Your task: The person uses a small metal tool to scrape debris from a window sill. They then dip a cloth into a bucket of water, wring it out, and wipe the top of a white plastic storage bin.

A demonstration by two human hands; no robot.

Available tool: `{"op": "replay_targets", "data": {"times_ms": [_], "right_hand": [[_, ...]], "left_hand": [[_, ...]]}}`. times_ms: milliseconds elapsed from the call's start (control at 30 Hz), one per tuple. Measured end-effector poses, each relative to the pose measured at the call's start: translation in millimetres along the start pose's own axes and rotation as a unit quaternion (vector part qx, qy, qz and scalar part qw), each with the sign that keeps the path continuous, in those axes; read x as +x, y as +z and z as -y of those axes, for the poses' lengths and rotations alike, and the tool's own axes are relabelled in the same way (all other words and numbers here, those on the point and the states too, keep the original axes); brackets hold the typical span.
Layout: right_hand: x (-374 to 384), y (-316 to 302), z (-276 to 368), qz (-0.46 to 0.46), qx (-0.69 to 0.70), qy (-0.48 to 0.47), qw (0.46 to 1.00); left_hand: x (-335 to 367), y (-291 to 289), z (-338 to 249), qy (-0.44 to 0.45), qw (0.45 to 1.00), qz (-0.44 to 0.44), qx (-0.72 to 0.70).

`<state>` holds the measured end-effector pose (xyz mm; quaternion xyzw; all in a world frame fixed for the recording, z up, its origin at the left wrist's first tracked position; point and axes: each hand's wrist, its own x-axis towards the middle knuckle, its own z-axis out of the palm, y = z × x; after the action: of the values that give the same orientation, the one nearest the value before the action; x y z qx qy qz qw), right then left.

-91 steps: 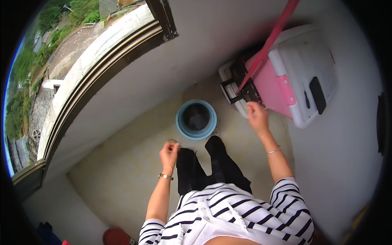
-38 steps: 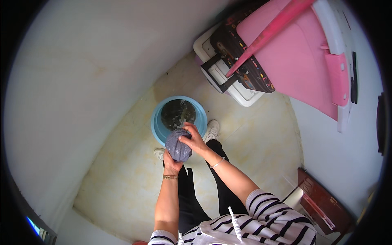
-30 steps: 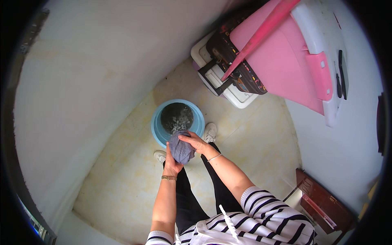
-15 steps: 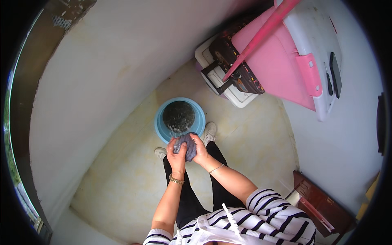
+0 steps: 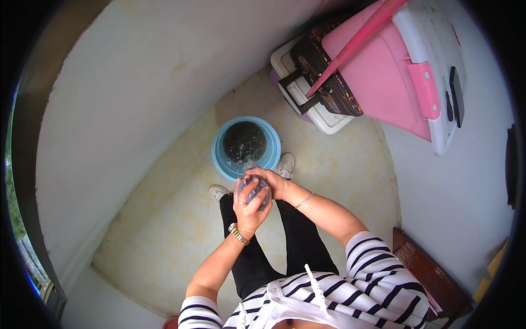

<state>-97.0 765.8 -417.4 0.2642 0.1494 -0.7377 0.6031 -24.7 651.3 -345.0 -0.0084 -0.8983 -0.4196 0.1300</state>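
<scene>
We record the cloth (image 5: pixel 247 192) as wet, creased textile. Basin (image 5: pixel 226 167): smooth plastic, slight sheen. Lidded storage bin (image 5: pixel 378 82): plastic, smooth. Wristwatch (image 5: pixel 238 234) and bangle (image 5: pixel 304 200): shiny metal. Striped top (image 5: pixel 350 299): knit fabric; trousers (image 5: pixel 301 233): matt cloth. We note a smooth, faintly glossy floor (image 5: pixel 170 214) and, to our eyes, a matt painted wall (image 5: pixel 126 93).

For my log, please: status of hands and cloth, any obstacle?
Left hand and right hand gripping grey cloth. Water falling into blue basin. No obstacle visible between.
</scene>
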Motion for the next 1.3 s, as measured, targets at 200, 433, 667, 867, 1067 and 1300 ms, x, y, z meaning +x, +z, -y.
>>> {"op": "replay_targets", "data": {"times_ms": [200, 433, 667, 867, 1067, 1300], "right_hand": [[-1.3, 19.3, 23.1, 0.019, -0.135, 0.058, 0.989], [-0.9, 66.2, 42.7, -0.007, -0.34, 0.098, 0.935], [-2.1, 91.9, 45.9, -0.01, -0.564, 0.079, 0.822], [2.7, 87.3, 40.3, -0.037, -0.65, 0.05, 0.757], [6.9, 87.0, 33.7, -0.042, -0.718, 0.031, 0.694], [18.0, 71.4, 19.2, -0.156, -0.724, -0.039, 0.671]], "left_hand": [[12.5, -9.1, -1.7, 0.117, 0.993, 0.008, -0.002], [28.5, -14.6, -0.1, 0.265, 0.963, 0.008, 0.048], [26.6, -16.4, 7.3, 0.365, 0.926, 0.042, 0.086], [25.4, -10.4, 13.8, 0.42, 0.9, 0.078, 0.086], [21.3, -2.5, 20.2, 0.47, 0.869, 0.104, 0.116], [5.4, 7.5, 52.9, 0.522, 0.816, 0.208, 0.136]]}}
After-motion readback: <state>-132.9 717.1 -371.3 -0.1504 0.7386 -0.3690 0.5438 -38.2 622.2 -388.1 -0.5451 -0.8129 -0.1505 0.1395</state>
